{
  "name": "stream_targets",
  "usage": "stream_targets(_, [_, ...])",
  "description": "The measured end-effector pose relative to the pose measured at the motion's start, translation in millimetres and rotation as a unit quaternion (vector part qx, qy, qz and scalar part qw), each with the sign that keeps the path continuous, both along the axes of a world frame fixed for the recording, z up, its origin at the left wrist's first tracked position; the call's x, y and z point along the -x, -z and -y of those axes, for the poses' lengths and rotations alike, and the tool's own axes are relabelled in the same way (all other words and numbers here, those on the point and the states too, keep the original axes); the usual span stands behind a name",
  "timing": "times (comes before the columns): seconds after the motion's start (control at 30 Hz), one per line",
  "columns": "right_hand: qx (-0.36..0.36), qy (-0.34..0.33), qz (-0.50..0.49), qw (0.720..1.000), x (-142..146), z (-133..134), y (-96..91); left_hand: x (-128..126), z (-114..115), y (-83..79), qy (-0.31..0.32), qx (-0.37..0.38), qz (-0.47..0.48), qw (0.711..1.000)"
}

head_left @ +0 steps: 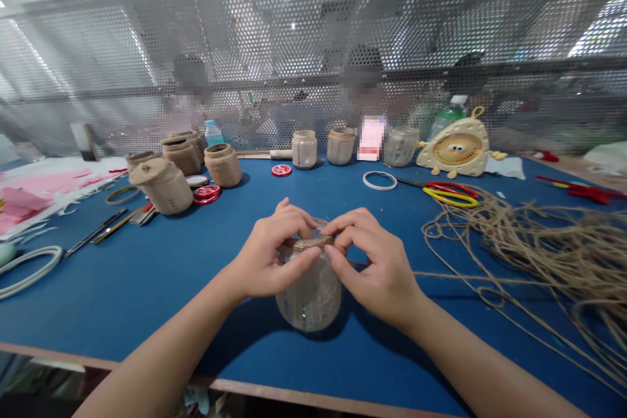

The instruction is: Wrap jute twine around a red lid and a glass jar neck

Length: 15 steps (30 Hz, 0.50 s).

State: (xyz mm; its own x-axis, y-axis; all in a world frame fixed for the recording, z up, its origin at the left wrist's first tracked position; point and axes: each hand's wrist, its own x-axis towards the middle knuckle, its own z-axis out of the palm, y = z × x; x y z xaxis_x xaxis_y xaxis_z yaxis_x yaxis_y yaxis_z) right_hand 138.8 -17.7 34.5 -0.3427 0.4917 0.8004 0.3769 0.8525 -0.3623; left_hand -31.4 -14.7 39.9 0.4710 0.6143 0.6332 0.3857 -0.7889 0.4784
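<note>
A clear glass jar (308,300) stands upright on the blue table top (147,313), right in front of me. A thin band of brown twine (306,243) lies around its neck. My left hand (272,255) grips the jar's neck from the left, fingers curled over the twine. From the right, my right hand (372,261) pinches the same neck, its fingertips close to those of my left hand. Together my hands hide most of the rim and the jar's top.
Twine-wrapped jars (161,186) and red lids (206,194) stand at back left. Scissors (450,192) and a heap of loose jute twine (539,255) lie right. A small fan (458,147) stands at the back. People sit behind a perforated metal screen (313,32).
</note>
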Motion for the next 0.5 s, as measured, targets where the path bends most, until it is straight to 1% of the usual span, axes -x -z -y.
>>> stream_targets(0.17, [-0.007, 0.003, 0.002, 1.0, 0.6, 0.6, 1.1, -3.0, 2.3, -0.9, -0.034, -0.015, -0.011, 0.999])
stream_targets(0.37, [-0.013, 0.003, 0.003, 1.0, 0.9, 2.2, 0.5, -3.7, 3.2, -0.4, -0.034, -0.023, 0.014, 0.999])
stream_targets(0.5, [-0.016, -0.01, 0.009, 1.0, 0.1, 3.8, -1.5, -2.9, 3.2, -0.7, -0.022, -0.007, 0.023, 0.999])
